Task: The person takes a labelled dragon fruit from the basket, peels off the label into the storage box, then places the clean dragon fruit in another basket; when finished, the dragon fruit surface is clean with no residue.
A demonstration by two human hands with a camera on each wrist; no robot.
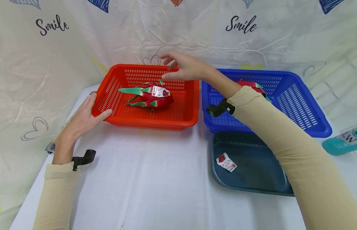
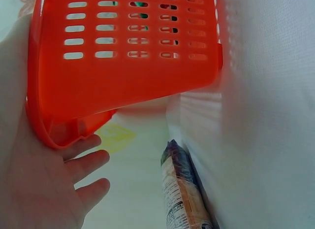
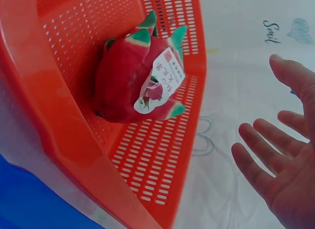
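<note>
A red plastic basket (image 1: 149,124) holds a red dragon fruit (image 1: 165,101) with green-tipped scales and a white label (image 1: 160,91). My left hand (image 1: 84,116) rests against the basket's left side, its thumb by the front left corner. In the left wrist view, the fingers (image 2: 91,165) of that hand extend loosely past the rim. My right hand (image 1: 185,66) hovers over the basket's back right part, fingers spread and nothing in them. The right wrist view shows its palm facing the camera, apart from the dragon fruit (image 3: 123,81).
On the right stands a blue basket (image 1: 299,105) with another dragon fruit (image 1: 251,85), partly behind my right forearm. In front of it is a dark tray (image 1: 253,175) bearing a loose label (image 1: 226,162). A teal bottle (image 1: 343,140) lies at the far right. A printed packet (image 2: 184,189) shows in the left wrist view.
</note>
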